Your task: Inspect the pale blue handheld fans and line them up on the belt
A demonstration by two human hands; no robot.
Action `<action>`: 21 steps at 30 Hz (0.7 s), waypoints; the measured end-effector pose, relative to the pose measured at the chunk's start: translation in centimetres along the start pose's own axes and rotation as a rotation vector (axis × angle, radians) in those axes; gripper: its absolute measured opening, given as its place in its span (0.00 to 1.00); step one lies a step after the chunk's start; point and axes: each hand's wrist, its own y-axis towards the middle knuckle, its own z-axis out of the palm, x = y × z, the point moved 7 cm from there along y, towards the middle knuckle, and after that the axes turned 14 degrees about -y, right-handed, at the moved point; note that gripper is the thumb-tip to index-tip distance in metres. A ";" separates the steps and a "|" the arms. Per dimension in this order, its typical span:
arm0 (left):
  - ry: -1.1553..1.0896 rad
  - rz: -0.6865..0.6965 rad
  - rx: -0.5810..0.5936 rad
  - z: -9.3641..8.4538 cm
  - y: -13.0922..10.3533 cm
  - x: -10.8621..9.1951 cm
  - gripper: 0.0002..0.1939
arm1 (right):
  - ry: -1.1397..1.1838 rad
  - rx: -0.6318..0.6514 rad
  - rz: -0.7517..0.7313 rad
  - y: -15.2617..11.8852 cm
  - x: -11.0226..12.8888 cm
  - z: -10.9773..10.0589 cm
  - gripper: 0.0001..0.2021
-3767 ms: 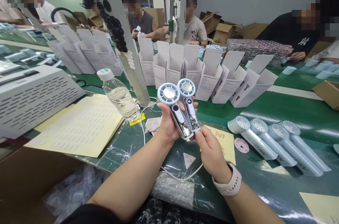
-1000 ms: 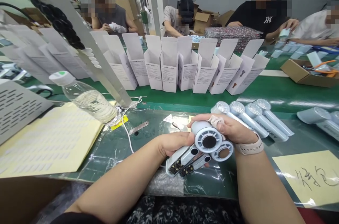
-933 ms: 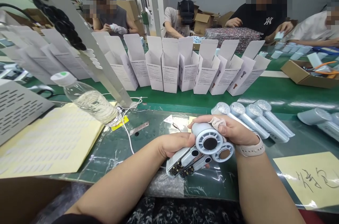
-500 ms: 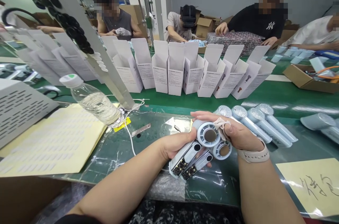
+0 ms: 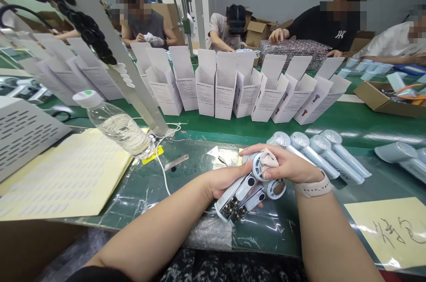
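Observation:
Two light-blue handheld fans, one nearer the top (image 5: 233, 197) and one lower right (image 5: 275, 189), lie side by side in my left hand (image 5: 226, 179). Its thumb presses on the upper one, and the other fingers are mostly hidden beneath. Both round ends face me, and small circuit boards show at the lower ends of the bodies. A crumpled whitish cloth (image 5: 268, 158) is pinched in my right hand (image 5: 293, 164), which wears a pale wristband. The cloth rests against the upper fan's round end, covering part of its disc.
More light-blue fans (image 5: 339, 164) lie to the right, near a handwritten yellow sheet (image 5: 388, 228). Open white boxes (image 5: 225, 100) line the green bench behind. Left are a tilted water bottle (image 5: 124, 133), a slanted metal post (image 5: 140, 91) and a sticker sheet (image 5: 63, 175). Several co-workers sit opposite.
My right hand has moved left, bringing the cloth over the upper fan's round end, whose disc was uncovered before. The fans have shifted and turned slightly in my left hand.

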 end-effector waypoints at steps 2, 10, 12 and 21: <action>0.009 0.015 -0.052 -0.5 0.2 -0.1 0.33 | -0.015 -0.018 0.034 0.3 -0.2 0.1 0.25; -0.012 0.060 -0.087 -1.4 0.6 -0.3 0.35 | -0.088 -0.257 0.047 1.1 0.0 -0.1 0.21; -0.024 0.069 -0.070 -1.3 0.6 -0.3 0.36 | -0.120 -0.336 0.060 1.3 0.1 -0.3 0.23; -0.001 0.343 0.153 2.0 -2.1 -4.6 0.39 | 0.144 -0.734 0.119 0.9 -3.1 -2.1 0.22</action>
